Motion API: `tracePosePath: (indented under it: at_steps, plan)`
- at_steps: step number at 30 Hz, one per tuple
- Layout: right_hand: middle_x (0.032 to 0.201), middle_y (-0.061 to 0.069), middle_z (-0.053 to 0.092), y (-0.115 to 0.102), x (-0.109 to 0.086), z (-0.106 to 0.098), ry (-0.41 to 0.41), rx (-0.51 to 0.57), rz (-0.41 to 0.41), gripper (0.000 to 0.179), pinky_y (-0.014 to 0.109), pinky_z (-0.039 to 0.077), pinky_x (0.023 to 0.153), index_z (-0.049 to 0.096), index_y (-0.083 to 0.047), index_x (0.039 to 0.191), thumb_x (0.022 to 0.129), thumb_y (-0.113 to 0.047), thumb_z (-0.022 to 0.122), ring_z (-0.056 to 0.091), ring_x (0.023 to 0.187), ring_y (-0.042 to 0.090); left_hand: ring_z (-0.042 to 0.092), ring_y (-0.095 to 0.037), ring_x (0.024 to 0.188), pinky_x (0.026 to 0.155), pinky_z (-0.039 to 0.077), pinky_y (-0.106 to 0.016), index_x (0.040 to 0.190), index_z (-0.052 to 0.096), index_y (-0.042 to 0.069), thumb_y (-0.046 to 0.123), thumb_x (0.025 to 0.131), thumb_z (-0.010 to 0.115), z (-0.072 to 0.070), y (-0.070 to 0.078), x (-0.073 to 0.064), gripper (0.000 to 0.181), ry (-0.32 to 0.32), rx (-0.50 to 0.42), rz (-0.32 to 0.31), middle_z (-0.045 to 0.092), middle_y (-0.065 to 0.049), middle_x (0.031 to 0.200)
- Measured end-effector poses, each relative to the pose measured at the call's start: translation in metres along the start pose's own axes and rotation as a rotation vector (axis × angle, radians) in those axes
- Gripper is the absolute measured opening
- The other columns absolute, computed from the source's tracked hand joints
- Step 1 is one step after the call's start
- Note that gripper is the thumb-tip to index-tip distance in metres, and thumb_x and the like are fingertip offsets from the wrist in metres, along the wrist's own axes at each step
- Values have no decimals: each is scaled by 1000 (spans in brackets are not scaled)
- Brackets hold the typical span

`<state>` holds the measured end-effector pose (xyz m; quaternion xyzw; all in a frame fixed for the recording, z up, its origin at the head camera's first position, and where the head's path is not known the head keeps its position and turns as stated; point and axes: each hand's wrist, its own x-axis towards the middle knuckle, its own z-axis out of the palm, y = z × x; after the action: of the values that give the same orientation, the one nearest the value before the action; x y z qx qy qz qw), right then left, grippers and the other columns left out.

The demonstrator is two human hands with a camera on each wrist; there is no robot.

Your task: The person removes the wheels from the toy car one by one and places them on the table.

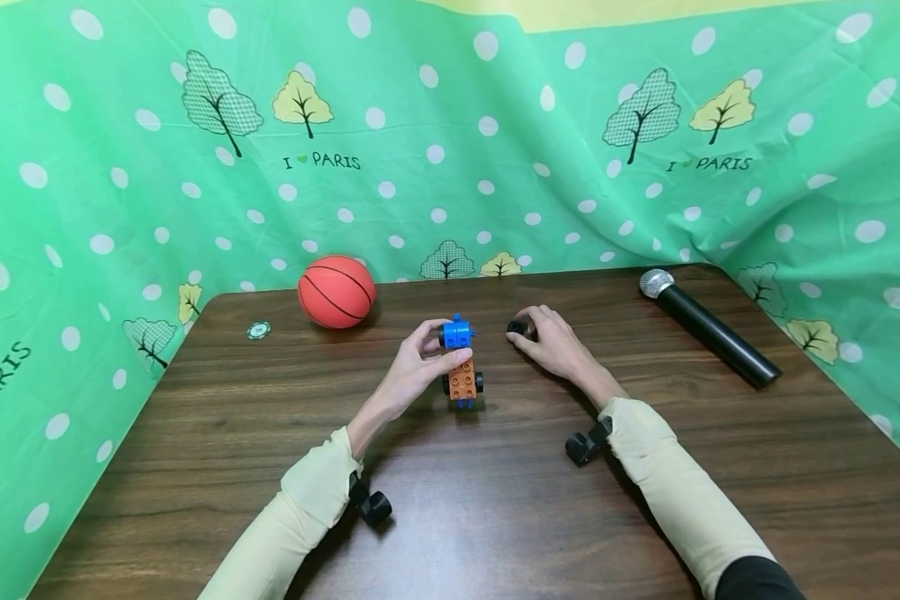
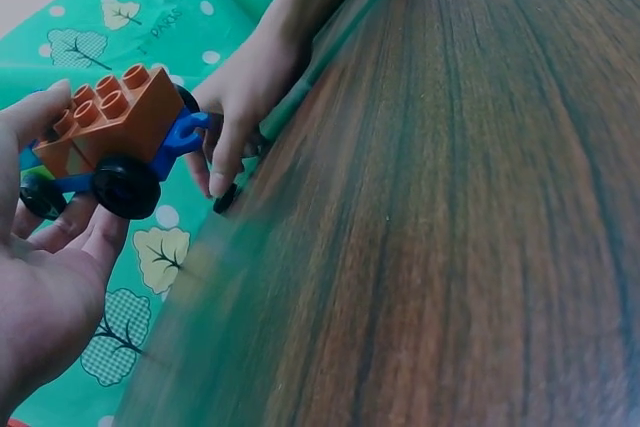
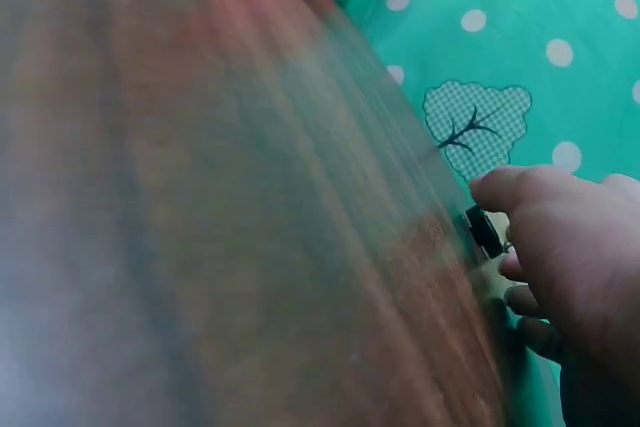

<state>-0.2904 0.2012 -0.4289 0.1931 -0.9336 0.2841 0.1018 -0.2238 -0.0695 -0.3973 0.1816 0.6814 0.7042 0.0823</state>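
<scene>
A toy car built of an orange studded block, blue parts and black wheels is held in the left hand, lifted over the table. In the left wrist view, the thumb lies on top of the orange block and other fingers are under its wheeled side. To the right of the car, the right hand pinches a small black round piece between thumb and fingers, low over the tabletop. This piece looks like a disc seen edge-on in the right wrist view, partly hidden by the fingers.
A red toy basketball sits at the back left, with a poker chip left of it. A black microphone lies at the right of the wooden table. A green dotted curtain hangs behind.
</scene>
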Motion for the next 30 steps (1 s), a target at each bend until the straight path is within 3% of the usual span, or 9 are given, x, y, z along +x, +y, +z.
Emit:
tracePosePath:
  at_steps: [5, 10, 19, 30]
  plan:
    - [95, 10, 58, -16, -9, -1, 33, 70, -48, 33, 43, 45, 76, 64, 2, 123, 103, -24, 67, 54, 85, 26, 68, -23, 106, 89, 56, -37, 144, 49, 6, 12, 97, 71, 0, 0, 0, 52, 8, -2, 4, 68, -21, 123]
    - [89, 6, 64, -44, -22, 2, 26, 249, -104, 23, 35, 49, 69, 68, -1, 116, 106, -20, 61, 58, 79, 21, 69, -24, 105, 90, 56, -38, 143, 49, 6, 11, 97, 71, -1, -1, 0, 51, 23, -2, 15, 69, -20, 122]
    - [82, 9, 66, -80, -48, 13, -108, 615, -50, 27, 39, 56, 68, 65, 2, 110, 112, -18, 46, 65, 74, 27, 69, -28, 110, 94, 54, -39, 143, 49, 3, 11, 95, 72, 0, 0, 1, 54, 56, 1, -9, 69, -20, 122]
    - [88, 12, 66, -93, -54, 22, -121, 773, 24, 25, 33, 55, 68, 58, 7, 119, 112, -13, 44, 66, 77, 24, 71, -22, 100, 89, 55, -32, 132, 57, -4, 10, 93, 73, 4, 0, 2, 45, 82, -51, -11, 70, -16, 112]
